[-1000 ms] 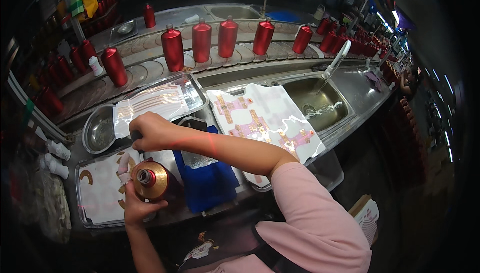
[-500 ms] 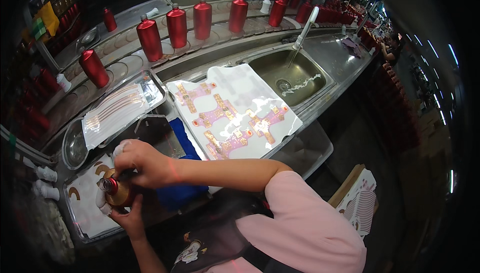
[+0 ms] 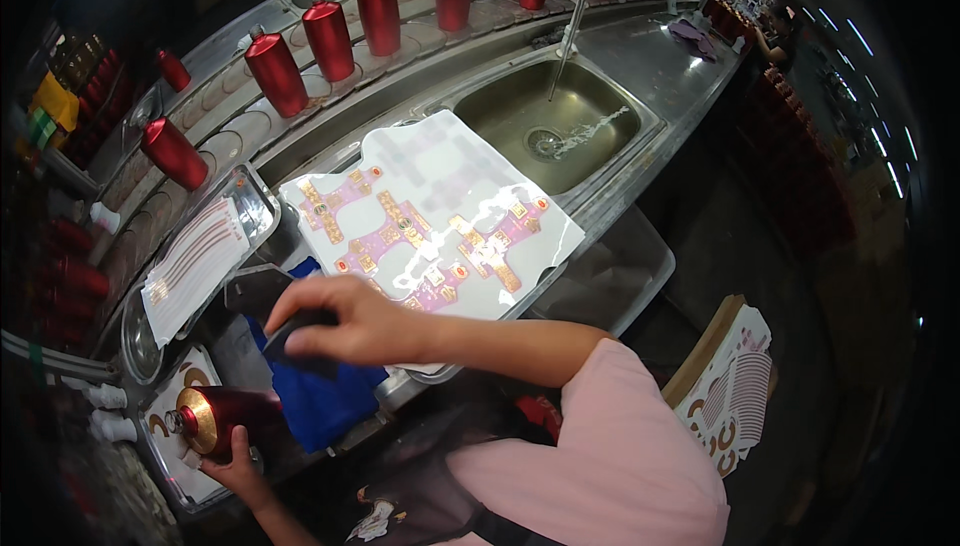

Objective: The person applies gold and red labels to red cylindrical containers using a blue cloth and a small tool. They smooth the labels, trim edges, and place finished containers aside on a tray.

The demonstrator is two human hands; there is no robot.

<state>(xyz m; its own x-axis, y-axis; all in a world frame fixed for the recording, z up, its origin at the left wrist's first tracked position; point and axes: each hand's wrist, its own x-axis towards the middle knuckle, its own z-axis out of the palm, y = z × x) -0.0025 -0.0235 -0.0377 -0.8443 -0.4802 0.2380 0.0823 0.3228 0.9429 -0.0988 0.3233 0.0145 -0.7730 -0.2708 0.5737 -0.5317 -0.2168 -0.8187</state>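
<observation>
My left hand (image 3: 232, 468) grips a dark red metal bottle (image 3: 225, 416) lying on its side at the lower left, its gold shoulder and neck facing left. My right hand (image 3: 345, 324) reaches across from the right and pinches a small dark flat piece (image 3: 297, 334) just above a blue cloth (image 3: 325, 398). Behind the hand lies a glossy white sheet (image 3: 440, 216) printed with purple and gold label shapes.
Several red bottles (image 3: 330, 38) stand in a row along the curved metal conveyor at the back. A steel sink (image 3: 560, 126) with a tap sits at the upper right. A tray holds curved strip labels (image 3: 195, 266) at left. More label sheets (image 3: 735, 396) lean at lower right.
My right hand has come off the bottle's neck and moved right over the blue cloth, holding a dark piece. The bottle stays in my left hand. My head has tilted, shifting the view.
</observation>
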